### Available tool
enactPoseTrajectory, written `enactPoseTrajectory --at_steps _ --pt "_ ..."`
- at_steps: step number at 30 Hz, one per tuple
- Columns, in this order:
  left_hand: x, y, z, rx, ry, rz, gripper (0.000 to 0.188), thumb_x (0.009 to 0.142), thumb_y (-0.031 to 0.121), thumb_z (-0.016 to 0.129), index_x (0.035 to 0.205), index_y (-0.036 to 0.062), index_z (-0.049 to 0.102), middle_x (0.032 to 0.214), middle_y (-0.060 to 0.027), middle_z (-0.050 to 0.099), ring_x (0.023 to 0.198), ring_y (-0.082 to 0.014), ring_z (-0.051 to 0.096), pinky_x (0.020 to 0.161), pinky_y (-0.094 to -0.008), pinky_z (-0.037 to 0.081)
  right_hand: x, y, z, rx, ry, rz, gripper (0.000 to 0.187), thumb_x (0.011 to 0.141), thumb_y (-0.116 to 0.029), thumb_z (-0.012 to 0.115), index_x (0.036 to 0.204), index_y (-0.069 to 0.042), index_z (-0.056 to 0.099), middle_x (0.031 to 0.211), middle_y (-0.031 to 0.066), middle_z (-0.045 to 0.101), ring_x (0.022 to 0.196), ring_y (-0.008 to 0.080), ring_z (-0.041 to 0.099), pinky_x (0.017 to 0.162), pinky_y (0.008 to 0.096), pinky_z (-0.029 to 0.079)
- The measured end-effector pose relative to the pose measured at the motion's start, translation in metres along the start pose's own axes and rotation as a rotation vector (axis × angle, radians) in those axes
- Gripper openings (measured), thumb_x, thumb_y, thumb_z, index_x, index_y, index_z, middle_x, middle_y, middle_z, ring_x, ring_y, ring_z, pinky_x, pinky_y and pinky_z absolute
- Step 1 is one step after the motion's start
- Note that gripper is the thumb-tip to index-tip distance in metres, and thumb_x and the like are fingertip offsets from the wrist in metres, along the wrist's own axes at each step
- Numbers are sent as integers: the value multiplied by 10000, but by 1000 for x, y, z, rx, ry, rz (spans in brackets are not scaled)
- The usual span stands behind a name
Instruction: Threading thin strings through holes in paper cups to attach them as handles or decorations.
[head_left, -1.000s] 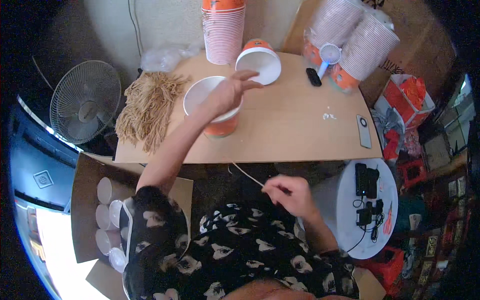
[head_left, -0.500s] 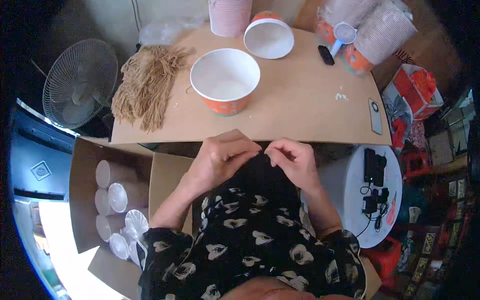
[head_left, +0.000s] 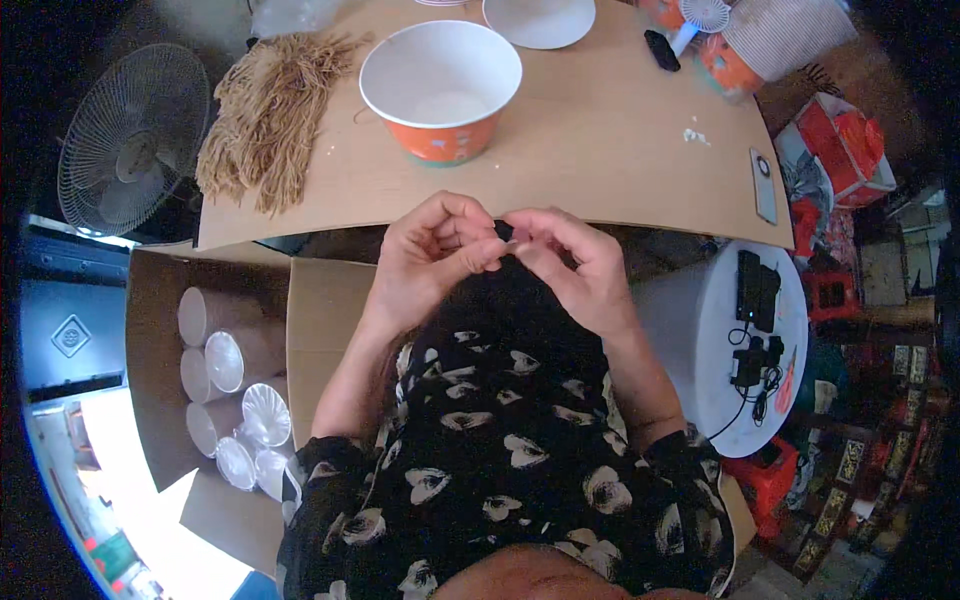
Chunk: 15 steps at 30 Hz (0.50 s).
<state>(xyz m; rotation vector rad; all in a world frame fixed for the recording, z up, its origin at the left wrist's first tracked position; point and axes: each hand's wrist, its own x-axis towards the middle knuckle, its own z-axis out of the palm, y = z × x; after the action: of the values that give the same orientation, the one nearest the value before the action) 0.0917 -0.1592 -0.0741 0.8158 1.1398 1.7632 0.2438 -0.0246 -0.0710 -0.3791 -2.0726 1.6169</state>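
My left hand (head_left: 430, 260) and my right hand (head_left: 572, 262) meet over my lap, just in front of the table's near edge. Thumb and fingers of each are pinched closed, and the fingertips nearly touch. Whatever they pinch is too small to make out. Beyond them stands an orange paper bucket (head_left: 440, 135) with a white inside, upright on the table. A bundle of tan twine strands (head_left: 270, 125) lies to its left, and a thin loop of twine shows beside the bucket's left side.
The brown table (head_left: 620, 150) carries another white-lined bucket (head_left: 540, 20), stacked buckets (head_left: 785, 40), a small handheld fan (head_left: 700, 20) and a phone (head_left: 763, 185). A carton (head_left: 290, 330) with plastic-wrapped stacks is at left, near a fan (head_left: 135, 140). At right, a round white stool (head_left: 720, 350) holds black adapters.
The view has tilted downward, so the table sits higher in it. My hands have come together, fingertips now nearly touching, with the left fingers more curled.
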Motion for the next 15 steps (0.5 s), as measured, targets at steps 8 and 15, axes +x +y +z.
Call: enactPoseTrajectory --at_steps 8,15 --pt "-4 -9 -3 -60 -37 -91 177 889 26 710 1038 2 618 875 -51 692 774 -97 665 695 -214 527 -2 1 9 -276 135 -336 75 845 -55 721 902 -25 681 846 91 691 764 220 646 694 304 496" --pt "-15 0 5 368 65 30 101 875 2 717 971 -21 696 927 -48 705 831 -87 643 761 -232 531 1 4 18 -260 125 -215 99 886 -59 663 822 -12 604 705 92 557 623 217 540 580 331 432"
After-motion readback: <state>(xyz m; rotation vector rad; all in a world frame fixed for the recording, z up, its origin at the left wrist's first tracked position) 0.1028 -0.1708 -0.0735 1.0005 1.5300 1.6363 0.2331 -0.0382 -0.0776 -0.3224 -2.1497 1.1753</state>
